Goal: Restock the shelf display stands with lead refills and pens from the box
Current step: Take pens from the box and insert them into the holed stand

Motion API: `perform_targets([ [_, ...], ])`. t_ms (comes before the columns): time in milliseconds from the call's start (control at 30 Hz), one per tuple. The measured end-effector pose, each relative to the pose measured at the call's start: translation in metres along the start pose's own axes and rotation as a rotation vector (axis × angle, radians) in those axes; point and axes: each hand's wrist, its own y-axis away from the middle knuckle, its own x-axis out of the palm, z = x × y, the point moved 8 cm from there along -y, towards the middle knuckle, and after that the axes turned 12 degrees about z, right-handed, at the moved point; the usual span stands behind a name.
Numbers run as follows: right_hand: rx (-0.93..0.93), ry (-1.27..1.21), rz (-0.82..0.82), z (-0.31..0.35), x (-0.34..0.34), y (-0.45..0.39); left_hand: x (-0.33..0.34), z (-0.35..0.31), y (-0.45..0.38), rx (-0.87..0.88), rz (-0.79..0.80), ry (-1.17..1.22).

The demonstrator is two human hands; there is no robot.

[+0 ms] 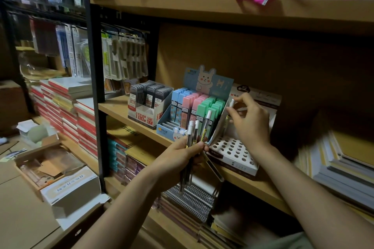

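Observation:
My left hand [182, 155] grips a bunch of white-capped pens [193, 133] in front of the middle shelf. My right hand [250, 119] holds a single pen [230, 110] upright over the white pen stand [232, 150], whose top has rows of round holes. Left of that stand sits a bunny display [194, 107] filled with blue, pink and green lead refill cases. Further left, a white stand [148, 101] holds dark grey lead refill cases.
The wooden shelf [242, 180] has a black upright post [95, 79] at its left. Open cardboard boxes [50, 166] lie on the floor at left. Stacked notebooks [66, 107] fill the left. Paper stacks [342, 168] sit right of the stand.

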Motion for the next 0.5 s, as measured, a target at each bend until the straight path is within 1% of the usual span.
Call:
perform_targets([
  [167, 0.053, 0.024, 0.05, 0.0, 0.007, 0.003, 0.004, -0.002, -0.001, 0.015, 0.038, 0.03],
  [267, 0.052, 0.057, 0.007, 0.005, -0.003, 0.007, 0.004, -0.005, 0.0, 0.03, 0.048, 0.043],
  [333, 0.03, -0.021, -0.003, 0.013, -0.011, 0.011, 0.004, -0.007, 0.001, 0.037, 0.063, 0.053],
  [367, 0.014, -0.094, 0.039, 0.018, -0.01, 0.015, 0.005, -0.008, 0.001, 0.037, 0.072, 0.041],
  [433, -0.003, -0.231, 0.192, 0.029, 0.002, 0.024, 0.008, -0.01, 0.001, 0.038, 0.084, 0.007],
  [500, 0.007, -0.306, 0.299, 0.036, 0.015, 0.032, 0.013, -0.012, 0.0, 0.046, 0.093, 0.009],
])
